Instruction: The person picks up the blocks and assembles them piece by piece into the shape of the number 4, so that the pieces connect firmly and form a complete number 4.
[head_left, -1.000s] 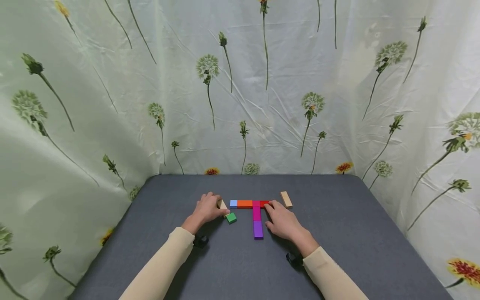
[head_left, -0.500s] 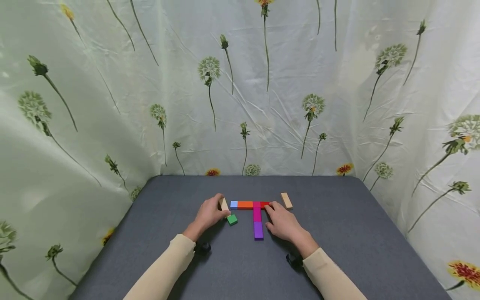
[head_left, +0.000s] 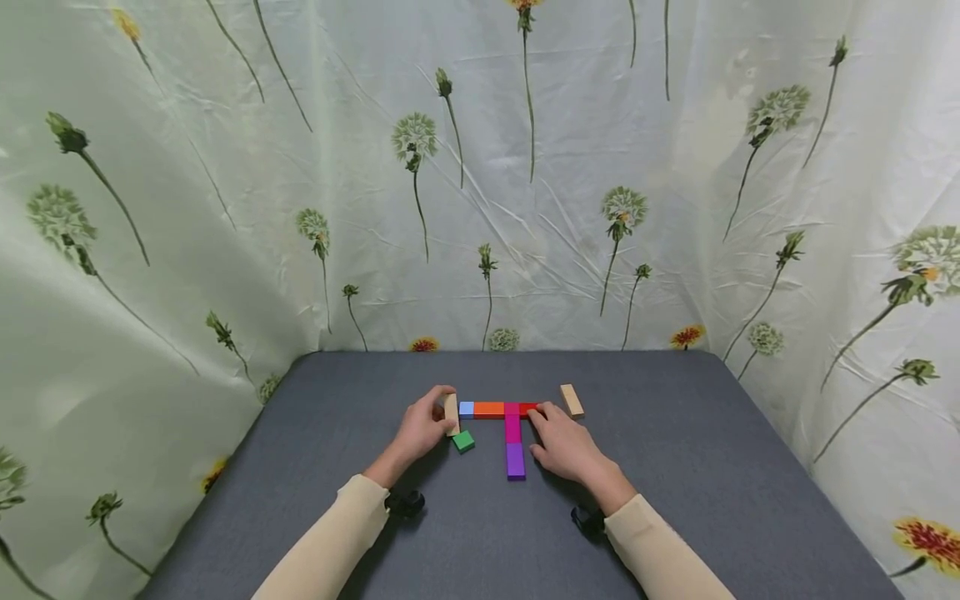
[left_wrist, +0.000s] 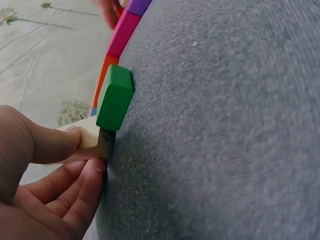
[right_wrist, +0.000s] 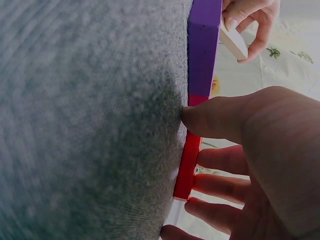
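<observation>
My left hand [head_left: 422, 428] pinches a plain wooden block [head_left: 452, 416] between thumb and fingers, just left of a light blue block [head_left: 467, 409]. A green block [head_left: 463, 441] lies at the near end of the wooden one. From the light blue block a row runs right through an orange block [head_left: 489, 409] to a red block [head_left: 528, 409]. Magenta [head_left: 513, 427] and purple [head_left: 515, 461] blocks come down from this row towards me. The fingertips of my right hand [head_left: 566, 443] rest at the red block [right_wrist: 188, 162], its thumb down by the magenta piece.
Another plain wooden block [head_left: 572, 400] lies behind my right hand on the grey table [head_left: 660, 467]. A flower-printed curtain [head_left: 480, 167] hangs behind and along both sides. Each wrist carries a dark camera.
My left hand has shifted slightly right with the wooden block, turning it from slanted to nearly straight, close to the light blue block. The right hand has stayed in place.
</observation>
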